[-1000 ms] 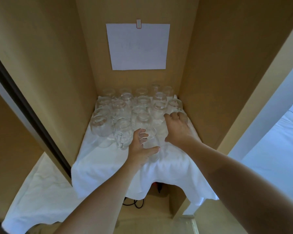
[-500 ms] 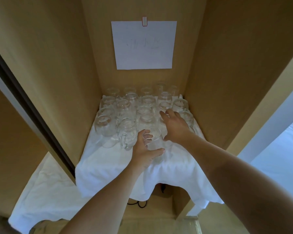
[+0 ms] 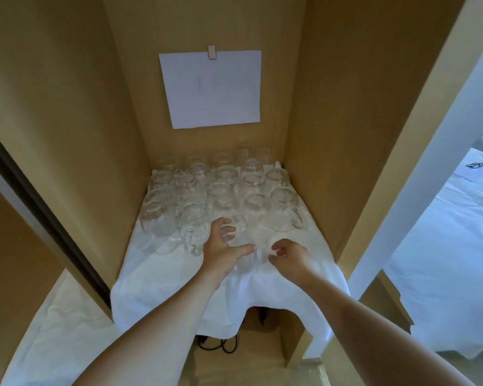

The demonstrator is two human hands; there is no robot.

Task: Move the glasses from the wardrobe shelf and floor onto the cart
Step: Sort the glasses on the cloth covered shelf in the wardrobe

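Several clear glasses (image 3: pixel 223 190) stand upside down in rows on a white cloth (image 3: pixel 165 277) that covers the wardrobe shelf. My left hand (image 3: pixel 223 249) grips one front-row glass (image 3: pixel 239 227) between fingers and thumb. My right hand (image 3: pixel 289 256) is just to its right, near the shelf's front. Its fingers curl round another clear glass (image 3: pixel 278 240), which is hard to make out against the cloth. A mug-like glass with a handle (image 3: pixel 193 227) stands just left of my left hand. No cart is in view.
Wooden wardrobe walls (image 3: pixel 332 135) close in the shelf on both sides and behind. A white paper sheet (image 3: pixel 211 87) is clipped to the back wall. Black cables (image 3: pixel 221 345) lie below the shelf. A white bed (image 3: pixel 444 260) is at the right. More white cloth (image 3: pixel 56 330) lies lower left.
My right hand drew back from the right-hand glasses toward the shelf's front and now curls round a glass. My left hand kept its grip on the front glass.
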